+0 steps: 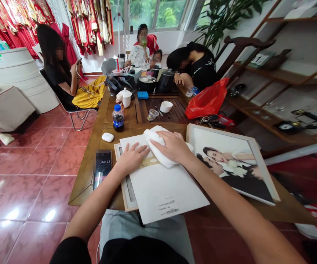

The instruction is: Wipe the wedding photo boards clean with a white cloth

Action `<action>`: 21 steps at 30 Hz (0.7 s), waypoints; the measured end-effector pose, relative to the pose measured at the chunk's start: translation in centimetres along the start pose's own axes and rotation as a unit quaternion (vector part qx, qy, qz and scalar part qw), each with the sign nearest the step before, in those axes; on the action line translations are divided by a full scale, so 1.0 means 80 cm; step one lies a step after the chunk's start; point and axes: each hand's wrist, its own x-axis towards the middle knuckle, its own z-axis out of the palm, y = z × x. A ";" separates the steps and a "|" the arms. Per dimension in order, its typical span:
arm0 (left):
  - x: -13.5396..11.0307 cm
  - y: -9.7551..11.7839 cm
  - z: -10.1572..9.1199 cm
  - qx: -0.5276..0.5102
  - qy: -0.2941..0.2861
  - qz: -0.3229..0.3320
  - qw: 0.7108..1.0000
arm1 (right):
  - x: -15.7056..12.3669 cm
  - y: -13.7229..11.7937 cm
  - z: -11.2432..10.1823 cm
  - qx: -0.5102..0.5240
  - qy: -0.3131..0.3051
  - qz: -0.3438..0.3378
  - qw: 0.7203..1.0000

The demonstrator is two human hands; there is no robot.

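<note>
A white backing board (161,187) with a barcode label lies on a picture frame (125,190) at the near edge of the wooden table (89,168). My left hand (131,158) rests flat on the board's upper left part, fingers spread. Over a white cloth (158,146) my right hand (173,146) presses down, fingers curled on it, at the top of the board. A strip of tan tape shows under the cloth.
A framed portrait photo (235,165) lies to the right. A phone (102,167), a white earbud case (108,137), a cola bottle (118,118), cups, tea ware and a red plastic bag (206,101) sit farther back. Several people sit around the far end.
</note>
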 end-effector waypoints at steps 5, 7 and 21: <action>0.000 0.000 0.000 0.007 0.001 0.008 1.000 | 0.033 0.007 0.003 0.000 -0.012 -0.025 1.000; -0.001 0.001 0.000 0.009 0.004 0.010 1.000 | 0.037 0.009 0.006 0.001 -0.027 -0.049 0.998; -0.009 0.006 0.000 -0.051 0.059 -0.041 0.996 | -0.017 0.015 -0.009 -0.007 -0.068 -0.109 0.992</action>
